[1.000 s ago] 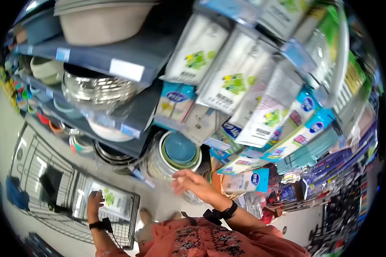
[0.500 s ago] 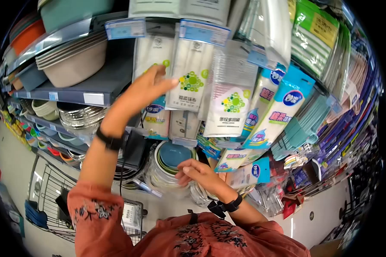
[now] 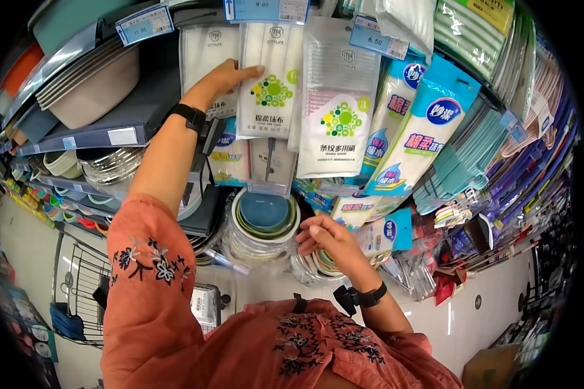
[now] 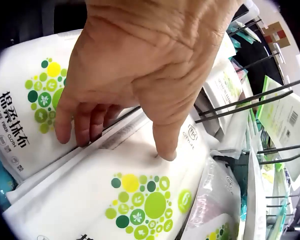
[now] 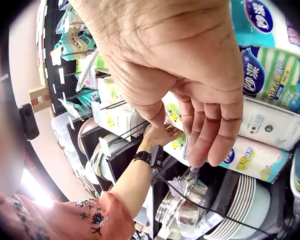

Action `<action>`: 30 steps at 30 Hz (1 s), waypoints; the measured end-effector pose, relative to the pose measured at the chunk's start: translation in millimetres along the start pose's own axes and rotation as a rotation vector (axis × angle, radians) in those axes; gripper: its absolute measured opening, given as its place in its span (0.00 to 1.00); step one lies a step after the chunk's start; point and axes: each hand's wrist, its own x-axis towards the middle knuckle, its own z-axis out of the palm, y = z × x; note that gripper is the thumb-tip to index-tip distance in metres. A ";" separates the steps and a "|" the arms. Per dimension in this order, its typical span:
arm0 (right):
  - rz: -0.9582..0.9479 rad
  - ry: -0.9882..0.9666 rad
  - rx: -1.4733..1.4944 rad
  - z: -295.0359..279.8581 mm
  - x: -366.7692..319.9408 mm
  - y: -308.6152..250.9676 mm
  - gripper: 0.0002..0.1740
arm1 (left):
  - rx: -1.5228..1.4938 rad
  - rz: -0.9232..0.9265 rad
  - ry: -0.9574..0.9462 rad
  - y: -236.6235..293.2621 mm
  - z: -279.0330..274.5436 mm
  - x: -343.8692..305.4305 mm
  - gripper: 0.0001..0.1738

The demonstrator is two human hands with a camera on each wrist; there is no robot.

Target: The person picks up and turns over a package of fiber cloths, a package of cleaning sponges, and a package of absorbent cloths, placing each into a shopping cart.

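Note:
In the head view, my left hand (image 3: 226, 79) is up at a hanging white pack of fiber cloths (image 3: 268, 107) with a green-dot print. The left wrist view shows the thumb (image 4: 165, 142) pressing that pack's front, while the other fingers reach in at its side edge, their tips partly hidden between packs. Another pack of the same cloths (image 4: 20, 105) hangs just beside the fingers. Lower down, my right hand (image 3: 331, 243) hovers with loosely bent fingers and holds nothing. It is nearest to the nested bowls (image 3: 266, 214), blue innermost.
A striped cloth pack (image 3: 337, 129) and blue-topped packs (image 3: 422, 123) hang to the right. Dark shelves with stacked beige basins (image 3: 97, 87) stand left. A wire shopping cart (image 3: 78, 279) is on the floor at lower left. Metal hooks (image 4: 260, 95) stick out near the left hand.
My left hand has risen from beside the cart to the hanging packs and now grips one at its edge. My right hand has shifted a little rightward, still holding nothing.

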 end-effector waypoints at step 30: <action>0.101 -0.106 -0.019 15.0 23.7 14.0 0.18 | -0.718 0.047 -0.199 32.5 -23.1 -87.2 0.30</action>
